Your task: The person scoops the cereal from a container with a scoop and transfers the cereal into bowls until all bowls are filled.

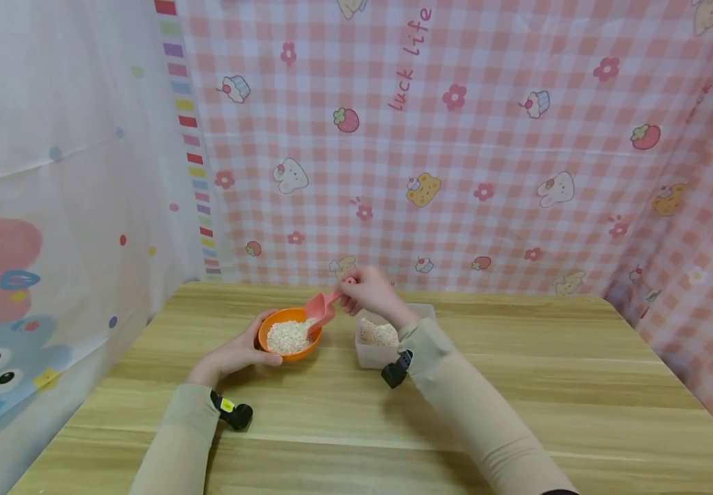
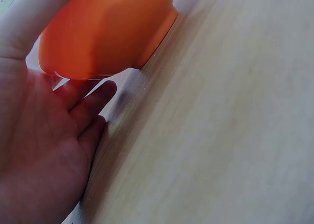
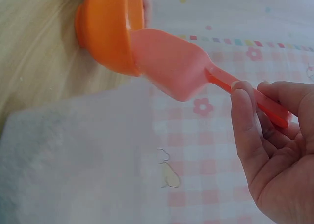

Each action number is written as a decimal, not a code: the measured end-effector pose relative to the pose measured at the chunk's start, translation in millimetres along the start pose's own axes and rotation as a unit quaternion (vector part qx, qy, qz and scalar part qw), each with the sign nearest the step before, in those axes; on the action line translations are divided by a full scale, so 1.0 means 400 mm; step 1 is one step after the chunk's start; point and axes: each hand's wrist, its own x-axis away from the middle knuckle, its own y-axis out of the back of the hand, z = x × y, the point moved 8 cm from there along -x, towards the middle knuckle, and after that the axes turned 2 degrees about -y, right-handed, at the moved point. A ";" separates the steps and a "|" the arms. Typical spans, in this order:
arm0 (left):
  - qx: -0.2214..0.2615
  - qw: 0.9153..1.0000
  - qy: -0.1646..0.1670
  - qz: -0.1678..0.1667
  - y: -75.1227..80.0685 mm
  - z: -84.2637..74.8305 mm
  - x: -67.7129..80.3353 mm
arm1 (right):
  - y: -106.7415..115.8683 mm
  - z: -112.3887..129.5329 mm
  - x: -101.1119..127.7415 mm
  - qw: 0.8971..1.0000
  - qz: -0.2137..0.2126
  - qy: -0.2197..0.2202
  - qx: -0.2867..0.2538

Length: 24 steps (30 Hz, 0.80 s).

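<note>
Two hands at frame centre | left hand (image 1: 232,355) cups orange bowl (image 1: 289,335) of rice | right hand (image 1: 371,292) pinches pink scoop (image 1: 322,309) tipped over it

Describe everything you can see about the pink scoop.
The pink scoop looks like smooth plastic, with a broad, flat-ended bowl and a narrow straight handle. The right hand pinches the handle's end between thumb and fingers. It is tilted with the bowl end down, over the rim of the orange bowl of whitish grains, which the left hand cups on the wooden table. Whether the scoop holds anything cannot be seen.
</note>
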 end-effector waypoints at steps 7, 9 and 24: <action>0.006 1.000 -0.006 0.000 0.001 -0.001 -0.002 | 0.022 0.021 0.010 1.000 0.007 0.015 0.015; 0.005 1.000 -0.006 0.000 0.000 -0.003 -0.001 | 0.026 0.024 0.014 1.000 0.006 0.015 0.017; -0.005 1.000 -0.002 -0.003 -0.002 -0.005 0.004 | 0.135 -0.050 0.081 0.991 -0.057 -0.016 -0.121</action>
